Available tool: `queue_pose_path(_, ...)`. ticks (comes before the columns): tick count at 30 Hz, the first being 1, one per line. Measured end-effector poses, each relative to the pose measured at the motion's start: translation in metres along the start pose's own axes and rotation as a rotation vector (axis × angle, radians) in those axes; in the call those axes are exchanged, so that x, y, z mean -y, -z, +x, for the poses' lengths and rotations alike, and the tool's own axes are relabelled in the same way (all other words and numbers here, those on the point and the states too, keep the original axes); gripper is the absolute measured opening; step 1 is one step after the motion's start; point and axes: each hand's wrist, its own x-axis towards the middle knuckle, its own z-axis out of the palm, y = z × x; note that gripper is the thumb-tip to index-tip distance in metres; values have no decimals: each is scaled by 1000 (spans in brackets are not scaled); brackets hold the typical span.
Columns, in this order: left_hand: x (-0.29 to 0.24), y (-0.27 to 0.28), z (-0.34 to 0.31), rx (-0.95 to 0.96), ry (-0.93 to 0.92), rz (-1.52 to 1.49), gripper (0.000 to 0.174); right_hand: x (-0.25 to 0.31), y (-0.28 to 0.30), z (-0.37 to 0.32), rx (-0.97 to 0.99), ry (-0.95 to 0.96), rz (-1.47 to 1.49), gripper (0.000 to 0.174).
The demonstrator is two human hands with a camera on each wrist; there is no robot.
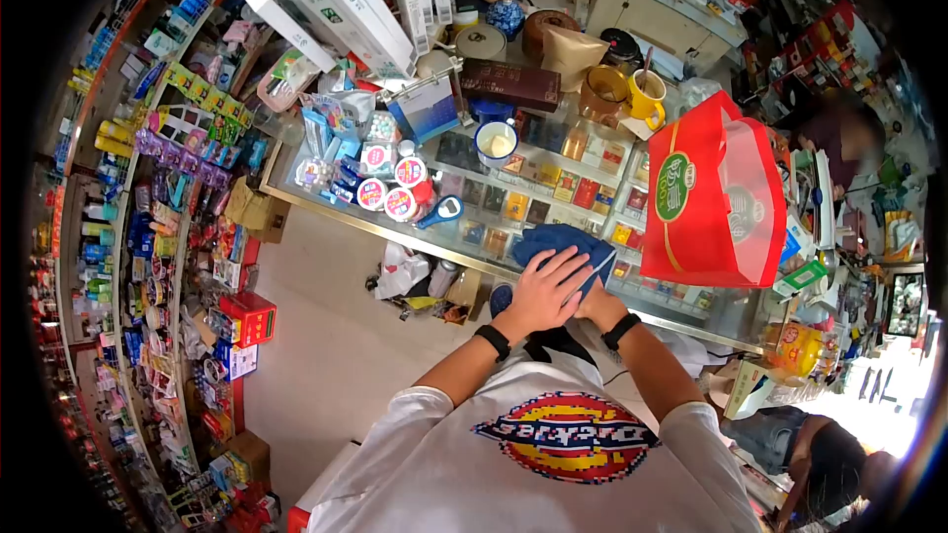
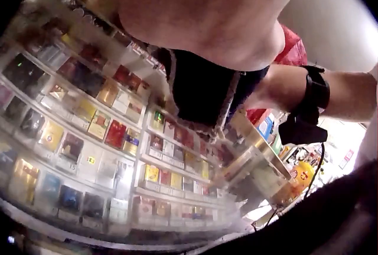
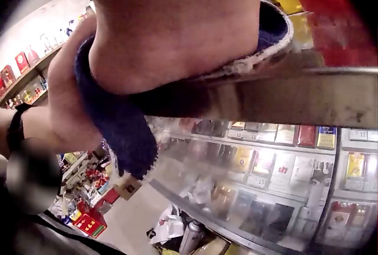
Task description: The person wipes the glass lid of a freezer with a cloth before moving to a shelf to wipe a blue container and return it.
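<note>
Lining the nine o'clock edge, packed shelves [image 1: 163,222] blur into the dark rim, their labels hard to make out; round tubs [image 1: 401,203] sit between nine and ten o'clock of the blue cloth [image 1: 561,240], on the glass counter [image 1: 415,238], with a white mug [image 1: 496,142] at eleven; the left hand [image 1: 543,290] lies over the cloth from seven o'clock, its fingers extended and spread, not clenched; the cloth itself is at the counter's front edge, its middle hidden by the hands; the right hand [image 1: 596,304] comes in from five o'clock, largely covered by the left hand and cloth, so whether it grasps the fabric I cannot tell, and the right wrist view hides its fingers too; a yellow mug [image 1: 647,99] is at one o'clock, a red bag [image 1: 703,222] at two, masking part of the counter.
</note>
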Motion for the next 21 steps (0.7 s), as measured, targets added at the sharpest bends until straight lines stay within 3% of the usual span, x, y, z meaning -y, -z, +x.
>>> queue_pose_path(5, 16, 18, 21, 38, 32, -37, 45, 3, 14, 22, 15, 15, 10, 52)
queue_pose_path(21, 35, 57, -7, -225, 369, 169, 42, 23, 17, 100, 56, 127, 100, 50)
